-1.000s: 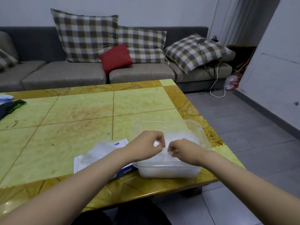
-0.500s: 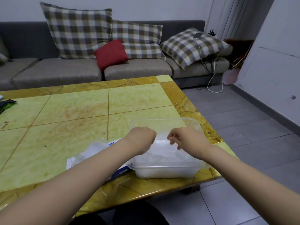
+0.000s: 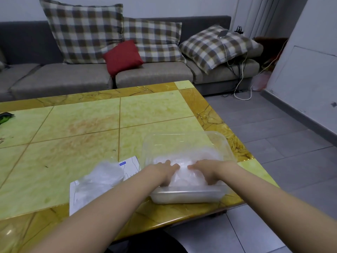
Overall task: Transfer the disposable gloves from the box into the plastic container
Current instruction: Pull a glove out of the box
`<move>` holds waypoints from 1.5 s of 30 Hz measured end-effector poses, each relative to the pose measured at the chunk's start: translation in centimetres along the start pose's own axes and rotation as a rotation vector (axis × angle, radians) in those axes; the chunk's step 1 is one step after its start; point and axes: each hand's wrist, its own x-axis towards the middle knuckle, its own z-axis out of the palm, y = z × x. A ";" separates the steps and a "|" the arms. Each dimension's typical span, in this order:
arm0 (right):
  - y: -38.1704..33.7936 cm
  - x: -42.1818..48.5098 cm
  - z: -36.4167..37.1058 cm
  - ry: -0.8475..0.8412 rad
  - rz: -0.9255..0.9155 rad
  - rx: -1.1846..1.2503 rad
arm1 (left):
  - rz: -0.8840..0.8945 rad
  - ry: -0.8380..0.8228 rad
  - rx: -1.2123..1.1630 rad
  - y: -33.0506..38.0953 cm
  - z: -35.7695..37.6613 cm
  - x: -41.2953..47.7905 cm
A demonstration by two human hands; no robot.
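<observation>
Lower left-centre of frame: box (image 3: 130, 168) lay flat on table (image 3: 73, 125) w/ a heap of loose gloves (image 3: 102, 175) on top of it, prob. the batch not yet moved. It sat just beside the plastic container (image 3: 187, 196), so each carry is short. L hand (image 3: 165, 173), lower centre, was inside the container, fingers straight & spread, palm down on the packed gloves (image 3: 184, 178), pressing and pinching nothing. R hand (image 3: 207, 170), just right of it, did the same: fingers flat & apart, tips toward L hand, the two hands near but not touching as far as visible. Judged reason: squashing the fluffy film so the pile sits below the rim & leaves room for the rest. Container stood at lower right of table, close to front & right edges; a hard shove could slide it off, imo. Task looked partway: some gloves in, heap on box not yet in. Around: dark/green item (image 3: 5, 116) at far left edge, well apart; sofa (image 3: 60, 77) across top w/ checked cushions (image 3: 83, 31) & red cushion (image 3: 123, 56) upper centre; phone (image 3: 223, 33) + white cable (image 3: 242, 75) upper right, trailing to grey floor (image 3: 273, 125). Nothing stood btw box & container; only the L forearm crossed over the box's near right part.
</observation>
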 end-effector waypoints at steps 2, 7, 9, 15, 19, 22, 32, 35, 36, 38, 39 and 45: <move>0.1 0.4 0.3 -0.021 0.013 -0.003 | -0.001 -0.004 0.009 -0.1 0.1 0.1; -0.4 0.4 0.0 -0.036 0.022 0.001 | 0.004 -0.010 0.030 -0.3 -0.1 -0.1; -0.6 -0.4 -0.8 -0.036 0.027 0.025 | 0.019 -0.009 0.026 -0.5 -0.2 -0.2; -2.2 -4.7 -4.6 0.099 0.047 0.095 | 0.044 0.004 0.114 -0.4 -1.4 -1.5; -5.2 -5.8 -5.5 0.515 0.094 0.049 | 0.055 0.275 0.096 -1.1 -3.1 -4.0; -8.0 -5.1 -5.1 0.792 -0.011 0.051 | 0.018 0.662 0.008 -2.9 -3.2 -6.2; -16.4 -2.2 -2.6 0.676 -0.394 0.020 | -0.283 0.434 -0.275 -11.2 5.1 -10.6; -18.6 -0.3 -2.0 0.560 -0.323 -0.134 | -0.241 0.425 -0.399 -11.7 6.1 -10.8; -19.2 0.2 -1.9 0.550 -0.304 -0.170 | -0.222 0.445 -0.418 -11.8 6.3 -10.9; -19.9 1.0 -1.8 0.548 -0.282 -0.183 | -0.186 0.485 -0.454 -12.1 6.6 -11.2; -20.2 1.2 -1.9 0.543 -0.277 -0.185 | -0.180 0.496 -0.473 -12.2 6.6 -11.4; -20.7 0.8 -2.9 0.489 -0.239 -0.269 | -0.293 0.499 -0.389 -13.3 7.0 -11.9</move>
